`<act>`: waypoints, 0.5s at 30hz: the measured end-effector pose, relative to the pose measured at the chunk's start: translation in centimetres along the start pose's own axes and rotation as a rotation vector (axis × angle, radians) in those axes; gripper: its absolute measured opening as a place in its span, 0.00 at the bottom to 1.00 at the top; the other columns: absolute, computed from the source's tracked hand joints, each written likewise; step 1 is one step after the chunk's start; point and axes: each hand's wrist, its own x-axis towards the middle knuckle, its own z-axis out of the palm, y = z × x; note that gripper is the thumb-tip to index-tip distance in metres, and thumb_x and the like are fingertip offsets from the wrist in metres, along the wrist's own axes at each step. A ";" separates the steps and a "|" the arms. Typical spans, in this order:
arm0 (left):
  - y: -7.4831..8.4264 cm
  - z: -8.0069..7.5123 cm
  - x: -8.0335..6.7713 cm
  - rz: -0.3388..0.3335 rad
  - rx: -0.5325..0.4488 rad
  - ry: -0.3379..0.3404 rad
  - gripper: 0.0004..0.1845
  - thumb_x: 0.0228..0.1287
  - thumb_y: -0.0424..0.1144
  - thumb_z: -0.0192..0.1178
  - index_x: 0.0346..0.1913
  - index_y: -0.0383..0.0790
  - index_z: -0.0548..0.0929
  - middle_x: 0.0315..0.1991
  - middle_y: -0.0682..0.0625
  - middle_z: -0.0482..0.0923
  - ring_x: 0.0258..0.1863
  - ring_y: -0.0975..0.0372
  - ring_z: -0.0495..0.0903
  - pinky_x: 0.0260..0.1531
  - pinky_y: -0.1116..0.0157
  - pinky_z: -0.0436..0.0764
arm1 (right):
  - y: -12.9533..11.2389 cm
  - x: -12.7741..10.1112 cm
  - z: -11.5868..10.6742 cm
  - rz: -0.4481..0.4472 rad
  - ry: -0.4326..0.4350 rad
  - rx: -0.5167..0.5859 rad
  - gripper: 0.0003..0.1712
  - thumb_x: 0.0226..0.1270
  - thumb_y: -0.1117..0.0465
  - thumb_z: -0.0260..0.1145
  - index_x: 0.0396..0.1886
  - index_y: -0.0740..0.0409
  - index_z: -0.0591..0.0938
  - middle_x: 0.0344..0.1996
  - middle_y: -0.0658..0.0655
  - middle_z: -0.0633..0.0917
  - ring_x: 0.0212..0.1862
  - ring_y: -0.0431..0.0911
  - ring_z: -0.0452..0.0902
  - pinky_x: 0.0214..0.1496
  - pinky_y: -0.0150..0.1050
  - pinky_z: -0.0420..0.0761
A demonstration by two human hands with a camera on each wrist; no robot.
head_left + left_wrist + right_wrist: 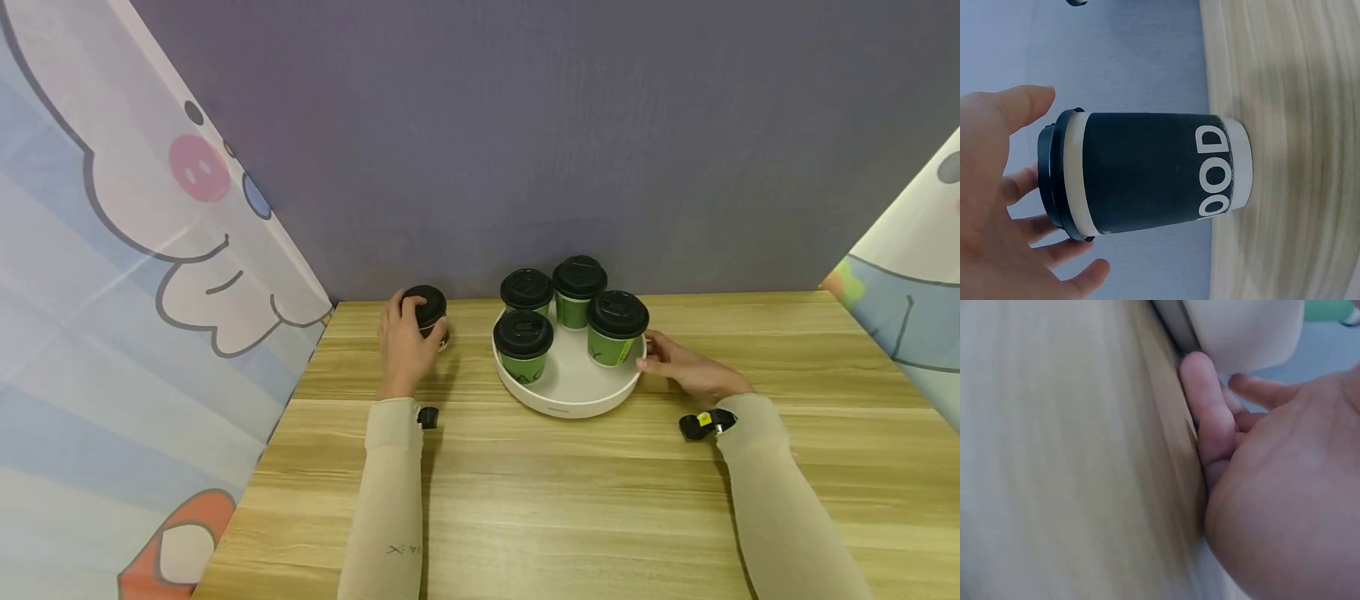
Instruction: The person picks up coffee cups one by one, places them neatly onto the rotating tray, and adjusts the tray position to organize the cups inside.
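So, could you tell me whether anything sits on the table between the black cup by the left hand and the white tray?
Nothing visible does. The black cup stands upright under the left hand, and only bare wooden table lies between it and the white tray. Four green cups fill the tray's back; its front is bare.

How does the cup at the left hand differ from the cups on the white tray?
The dark cup has a black sleeve with white letters; the four green cups have green sleeves. It stands on the table under the left hand; they stand in the white tray. All have black lids.
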 end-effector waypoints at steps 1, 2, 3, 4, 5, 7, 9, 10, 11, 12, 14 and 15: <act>0.0 0.0 0.0 -0.001 -0.004 0.001 0.27 0.72 0.53 0.63 0.65 0.42 0.73 0.79 0.37 0.55 0.79 0.42 0.54 0.76 0.39 0.55 | 0.0 -0.1 0.0 0.007 0.004 0.011 0.46 0.84 0.50 0.52 0.82 0.67 0.39 0.69 0.74 0.63 0.68 0.60 0.61 0.66 0.50 0.67; 0.0 0.0 0.0 -0.004 -0.005 0.002 0.26 0.72 0.54 0.63 0.64 0.42 0.73 0.78 0.36 0.56 0.79 0.42 0.54 0.75 0.39 0.56 | 0.1 -0.1 -0.1 0.012 0.008 0.023 0.44 0.85 0.49 0.49 0.82 0.67 0.39 0.70 0.74 0.63 0.68 0.60 0.61 0.66 0.50 0.67; 0.0 -0.1 0.0 -0.006 -0.007 0.000 0.26 0.72 0.55 0.63 0.63 0.42 0.73 0.78 0.35 0.56 0.79 0.42 0.55 0.75 0.39 0.57 | 0.1 -0.1 -0.1 0.016 0.013 0.046 0.43 0.86 0.48 0.46 0.82 0.67 0.39 0.69 0.74 0.63 0.68 0.58 0.62 0.66 0.48 0.67; 0.0 -0.1 0.0 -0.009 -0.007 -0.003 0.26 0.72 0.55 0.63 0.62 0.43 0.73 0.78 0.35 0.56 0.78 0.41 0.56 0.75 0.39 0.57 | 0.1 -0.1 -0.2 0.013 0.016 0.070 0.42 0.86 0.48 0.44 0.82 0.68 0.40 0.68 0.72 0.64 0.67 0.54 0.64 0.65 0.45 0.69; 0.0 -0.1 0.0 -0.012 -0.007 -0.006 0.26 0.71 0.56 0.62 0.61 0.43 0.74 0.78 0.35 0.57 0.78 0.41 0.57 0.75 0.40 0.58 | 0.1 -0.1 -0.2 0.013 0.025 0.090 0.41 0.87 0.47 0.42 0.82 0.69 0.41 0.65 0.70 0.67 0.63 0.50 0.67 0.63 0.40 0.70; 0.1 -0.2 0.0 -0.022 -0.006 -0.017 0.26 0.71 0.57 0.63 0.60 0.44 0.73 0.77 0.35 0.58 0.77 0.41 0.59 0.75 0.41 0.59 | 0.1 -0.1 -0.1 0.003 0.041 0.126 0.40 0.87 0.47 0.40 0.81 0.70 0.43 0.58 0.63 0.71 0.55 0.41 0.71 0.57 0.31 0.71; 0.2 -0.2 0.0 -0.030 -0.007 -0.028 0.26 0.70 0.58 0.63 0.59 0.44 0.73 0.75 0.37 0.61 0.74 0.41 0.63 0.74 0.42 0.61 | 0.0 0.0 0.0 0.000 0.060 0.147 0.40 0.87 0.46 0.39 0.81 0.71 0.45 0.54 0.56 0.72 0.51 0.36 0.72 0.55 0.27 0.71; 0.3 -0.3 0.0 -0.030 -0.010 -0.030 0.27 0.69 0.58 0.64 0.58 0.44 0.73 0.74 0.37 0.62 0.73 0.41 0.64 0.74 0.42 0.63 | -0.1 0.0 0.0 0.004 0.068 0.156 0.40 0.87 0.46 0.39 0.81 0.71 0.46 0.53 0.54 0.71 0.50 0.35 0.72 0.54 0.27 0.71; 0.3 -0.3 0.0 -0.031 -0.013 -0.031 0.26 0.69 0.58 0.65 0.58 0.44 0.73 0.73 0.38 0.63 0.72 0.41 0.65 0.73 0.42 0.64 | -0.2 0.1 0.1 0.010 0.076 0.166 0.40 0.87 0.45 0.39 0.80 0.71 0.46 0.52 0.53 0.71 0.50 0.35 0.71 0.54 0.27 0.70; 0.4 -0.4 0.0 -0.030 -0.018 -0.031 0.26 0.68 0.58 0.66 0.57 0.44 0.73 0.72 0.38 0.64 0.71 0.41 0.66 0.71 0.42 0.66 | -0.2 0.1 0.2 0.019 0.084 0.170 0.40 0.87 0.45 0.39 0.80 0.72 0.46 0.51 0.52 0.71 0.49 0.35 0.71 0.54 0.27 0.70; 0.4 -0.5 -0.1 -0.026 -0.030 -0.027 0.26 0.67 0.57 0.67 0.55 0.43 0.73 0.71 0.38 0.66 0.69 0.41 0.69 0.69 0.42 0.69 | -0.3 0.2 0.3 0.033 0.091 0.175 0.41 0.87 0.45 0.39 0.80 0.72 0.46 0.51 0.52 0.71 0.49 0.36 0.70 0.54 0.29 0.69; 0.4 -0.5 -0.1 -0.024 -0.031 -0.024 0.25 0.67 0.56 0.68 0.54 0.43 0.73 0.70 0.38 0.66 0.68 0.41 0.70 0.68 0.42 0.70 | -0.3 0.3 0.3 0.037 0.092 0.171 0.41 0.87 0.45 0.38 0.80 0.72 0.46 0.50 0.52 0.71 0.49 0.37 0.70 0.54 0.29 0.69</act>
